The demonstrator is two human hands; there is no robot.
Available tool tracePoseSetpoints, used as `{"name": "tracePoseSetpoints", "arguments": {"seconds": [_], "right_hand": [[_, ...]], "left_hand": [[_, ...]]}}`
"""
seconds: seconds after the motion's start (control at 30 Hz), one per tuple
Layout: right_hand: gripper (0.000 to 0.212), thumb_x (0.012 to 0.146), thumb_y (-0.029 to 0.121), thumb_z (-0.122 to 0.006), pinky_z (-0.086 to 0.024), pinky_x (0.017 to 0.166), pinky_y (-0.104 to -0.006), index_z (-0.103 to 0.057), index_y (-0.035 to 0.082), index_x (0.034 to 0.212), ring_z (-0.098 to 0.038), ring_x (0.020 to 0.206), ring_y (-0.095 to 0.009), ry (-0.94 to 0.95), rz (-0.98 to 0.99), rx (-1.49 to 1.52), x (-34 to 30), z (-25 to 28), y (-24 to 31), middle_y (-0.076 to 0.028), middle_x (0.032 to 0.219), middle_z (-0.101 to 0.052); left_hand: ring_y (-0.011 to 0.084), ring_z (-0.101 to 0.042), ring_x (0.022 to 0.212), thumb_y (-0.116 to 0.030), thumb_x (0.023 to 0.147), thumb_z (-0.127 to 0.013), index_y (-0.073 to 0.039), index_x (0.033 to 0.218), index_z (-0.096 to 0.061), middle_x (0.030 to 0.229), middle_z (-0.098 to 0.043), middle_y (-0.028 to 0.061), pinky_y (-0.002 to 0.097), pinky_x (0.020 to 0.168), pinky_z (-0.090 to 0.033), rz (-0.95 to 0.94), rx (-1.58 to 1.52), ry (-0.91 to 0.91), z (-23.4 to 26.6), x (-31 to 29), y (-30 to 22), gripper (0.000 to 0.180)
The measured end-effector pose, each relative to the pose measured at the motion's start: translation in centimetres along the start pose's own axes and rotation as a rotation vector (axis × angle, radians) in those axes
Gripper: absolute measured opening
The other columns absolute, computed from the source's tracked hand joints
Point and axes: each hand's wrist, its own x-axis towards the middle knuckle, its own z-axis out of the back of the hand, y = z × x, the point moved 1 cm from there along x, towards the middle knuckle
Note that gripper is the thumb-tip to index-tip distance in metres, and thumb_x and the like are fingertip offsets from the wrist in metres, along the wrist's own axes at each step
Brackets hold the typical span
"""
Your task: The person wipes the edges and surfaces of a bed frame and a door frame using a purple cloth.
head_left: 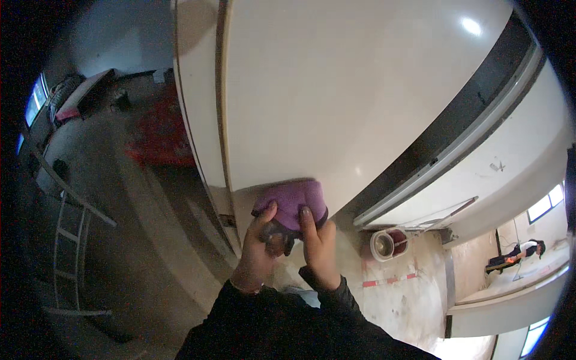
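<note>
A folded purple cloth [292,201] lies between my two hands, close to the lower part of a large white panel [360,78]. My left hand [255,249] grips its left side, thumb on top. Along the right side, my right hand [320,243] holds the same cloth, with its thumb pressed on the upper face. Beneath the cloth something dark shows between the hands, too dim to name. Whether the cloth touches the panel, I cannot tell.
A metal ladder [77,237] stands at the left, with a red covering [163,135] farther back. Right of me are a round bucket [382,245] and a red-and-white strip [390,281] on the floor. Another person [521,255] is at the far right.
</note>
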Motion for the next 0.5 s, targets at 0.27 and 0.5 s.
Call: {"name": "tracePoseSetpoints", "arguments": {"seconds": [0.27,0.5], "right_hand": [[0.047,0.091,0.037,-0.048,-0.041,0.051,-0.0357,-0.058,-0.005,0.073,-0.055,0.052,-0.019,-0.053,-0.163,-0.111,-0.9,0.4,-4.7,-0.012,0.055,-0.055],[0.044,0.09,0.035,-0.051,-0.041,0.049,-0.034,-0.058,-0.005,0.073,-0.052,0.05,-0.016,0.004,-0.105,-0.01,-0.1,0.1,-1.5,-0.011,0.053,-0.054]], "left_hand": [[0.0067,-0.053,0.055,-0.033,0.083,-0.062,-0.011,0.087,-0.056,0.066,-0.055,-0.0036,0.0213,0.051,-0.042,0.12,-0.08,-0.107,0.9,0.4,2.2,0.024],[0.0065,-0.048,0.051,-0.036,0.087,-0.057,-0.013,0.075,-0.053,0.057,-0.049,-0.0032,0.0211,0.048,-0.039,-0.353,0.052,-0.241,0.0,1.3,3.1,0.026]]}}
